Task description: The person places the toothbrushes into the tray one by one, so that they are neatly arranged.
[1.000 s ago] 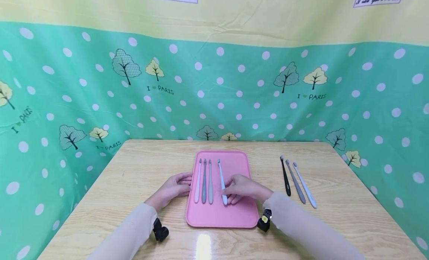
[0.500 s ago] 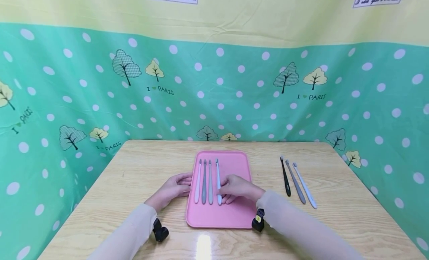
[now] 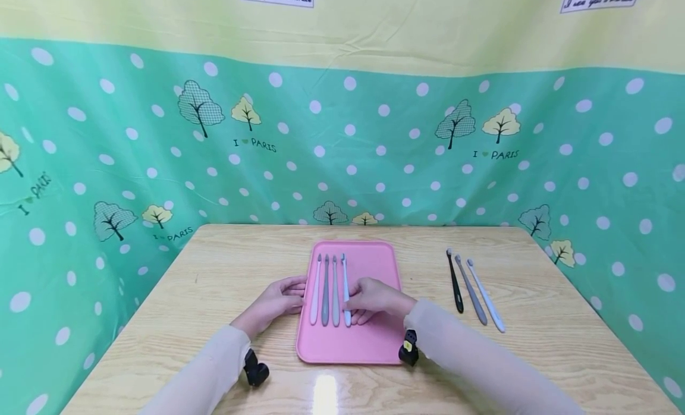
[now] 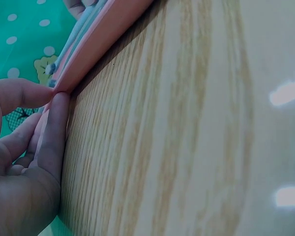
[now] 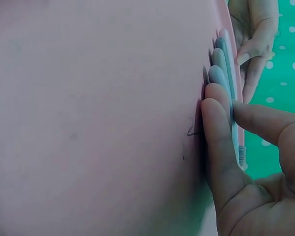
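Observation:
A pink tray (image 3: pixel 369 346) lies on the table. My left hand (image 3: pixel 278 296) pinches its left rim between thumb and finger, as the left wrist view shows. Three toothbrushes lie side by side in the tray, heads away from me: a pale pink toothbrush (image 3: pixel 314 296), a blue-grey toothbrush (image 3: pixel 325 296) and a grey-green toothbrush (image 3: pixel 335 296). Close to their right is a light blue toothbrush (image 3: pixel 345 281), nearly parallel to them. My right hand (image 3: pixel 374 297) pinches it low on the handle, and the fingers hide part of that handle.
On the wooden table (image 3: pixel 241 248), right of the tray, lie a black toothbrush (image 3: pixel 455 284), a grey toothbrush (image 3: pixel 472 293) and a pale blue-white toothbrush (image 3: pixel 487 299), all slanted. A green dotted curtain (image 3: pixel 374 141) hangs behind the table.
My right hand has slid the light blue toothbrush leftward, up beside the other three, and its slant has lessened. The left hand has stayed on the tray's rim.

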Action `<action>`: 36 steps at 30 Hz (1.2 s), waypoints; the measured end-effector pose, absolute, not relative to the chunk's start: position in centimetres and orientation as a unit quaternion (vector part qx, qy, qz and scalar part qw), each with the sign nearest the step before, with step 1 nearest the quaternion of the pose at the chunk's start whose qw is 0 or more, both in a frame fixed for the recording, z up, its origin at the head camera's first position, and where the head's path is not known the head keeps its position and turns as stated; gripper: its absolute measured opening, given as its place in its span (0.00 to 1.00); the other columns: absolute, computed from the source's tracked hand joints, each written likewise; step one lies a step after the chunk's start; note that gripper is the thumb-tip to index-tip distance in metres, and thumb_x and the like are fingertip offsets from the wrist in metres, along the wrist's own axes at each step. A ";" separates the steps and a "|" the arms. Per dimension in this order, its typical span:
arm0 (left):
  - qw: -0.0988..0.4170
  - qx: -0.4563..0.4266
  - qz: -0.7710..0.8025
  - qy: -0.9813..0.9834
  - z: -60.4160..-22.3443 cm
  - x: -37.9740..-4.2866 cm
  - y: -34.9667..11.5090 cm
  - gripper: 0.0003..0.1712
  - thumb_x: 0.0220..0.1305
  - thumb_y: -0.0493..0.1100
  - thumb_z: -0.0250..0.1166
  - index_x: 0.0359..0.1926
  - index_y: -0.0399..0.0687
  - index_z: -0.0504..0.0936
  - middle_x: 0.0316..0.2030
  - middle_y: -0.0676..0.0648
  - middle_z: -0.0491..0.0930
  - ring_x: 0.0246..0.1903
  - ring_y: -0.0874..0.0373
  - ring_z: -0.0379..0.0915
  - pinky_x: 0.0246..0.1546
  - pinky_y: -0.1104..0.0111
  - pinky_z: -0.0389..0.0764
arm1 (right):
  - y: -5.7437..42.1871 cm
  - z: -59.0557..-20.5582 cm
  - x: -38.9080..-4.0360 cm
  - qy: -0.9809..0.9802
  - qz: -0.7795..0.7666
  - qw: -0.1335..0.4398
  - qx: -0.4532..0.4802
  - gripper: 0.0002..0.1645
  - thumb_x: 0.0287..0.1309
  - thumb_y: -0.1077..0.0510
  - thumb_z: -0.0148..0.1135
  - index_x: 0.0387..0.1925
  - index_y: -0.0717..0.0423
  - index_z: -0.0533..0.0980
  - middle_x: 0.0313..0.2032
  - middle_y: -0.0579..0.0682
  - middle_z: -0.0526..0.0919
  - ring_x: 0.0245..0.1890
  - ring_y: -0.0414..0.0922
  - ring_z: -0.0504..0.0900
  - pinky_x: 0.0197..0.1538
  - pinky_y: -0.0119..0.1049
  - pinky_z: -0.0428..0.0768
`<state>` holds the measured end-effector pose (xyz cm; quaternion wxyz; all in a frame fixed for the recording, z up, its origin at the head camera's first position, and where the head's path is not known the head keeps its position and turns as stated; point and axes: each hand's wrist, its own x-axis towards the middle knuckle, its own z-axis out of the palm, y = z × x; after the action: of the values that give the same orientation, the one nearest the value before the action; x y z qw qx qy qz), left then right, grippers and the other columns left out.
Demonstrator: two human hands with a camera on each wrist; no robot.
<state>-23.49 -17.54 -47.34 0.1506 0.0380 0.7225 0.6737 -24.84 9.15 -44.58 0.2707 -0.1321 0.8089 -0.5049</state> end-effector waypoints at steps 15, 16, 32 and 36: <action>0.147 0.040 0.674 0.723 -47.3 -23.2 -17.6 0.37 0.61 0.28 0.63 0.71 0.32 0.64 0.58 0.33 0.72 0.52 0.49 0.77 0.50 0.61 0.85 | 9.1 -44.6 -24.8 0.797 -0.528 0.267 -0.121 0.31 0.59 0.62 0.70 0.57 0.69 0.64 0.27 0.64 0.83 0.21 0.49 0.86 0.26 0.41 0.88; 0.147 0.041 0.674 0.723 -47.3 -23.2 -17.6 0.37 0.61 0.27 0.63 0.71 0.32 0.64 0.58 0.33 0.73 0.52 0.49 0.77 0.50 0.60 0.85 | 9.1 -44.6 -24.8 0.798 -0.527 0.266 -0.120 0.32 0.59 0.61 0.70 0.57 0.68 0.64 0.27 0.64 0.84 0.20 0.49 0.86 0.26 0.41 0.88; 0.150 0.037 0.676 0.721 -47.3 -23.4 -17.6 0.37 0.62 0.27 0.62 0.72 0.33 0.64 0.58 0.34 0.72 0.51 0.50 0.78 0.52 0.60 0.84 | 9.1 -44.7 -24.8 0.802 -0.525 0.260 -0.117 0.35 0.59 0.61 0.70 0.61 0.68 0.63 0.28 0.63 0.83 0.20 0.48 0.85 0.25 0.40 0.88; 0.148 0.040 0.675 0.721 -47.2 -23.3 -17.6 0.37 0.61 0.28 0.63 0.72 0.33 0.63 0.59 0.33 0.72 0.51 0.50 0.77 0.51 0.60 0.85 | 9.1 -44.7 -24.8 0.802 -0.525 0.262 -0.113 0.36 0.59 0.60 0.70 0.62 0.67 0.63 0.28 0.63 0.83 0.20 0.49 0.85 0.25 0.40 0.88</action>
<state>-23.32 -17.56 -47.22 0.1482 0.0399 0.7213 0.6754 -24.76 9.15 -44.70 0.2622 -0.1134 0.8015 -0.5253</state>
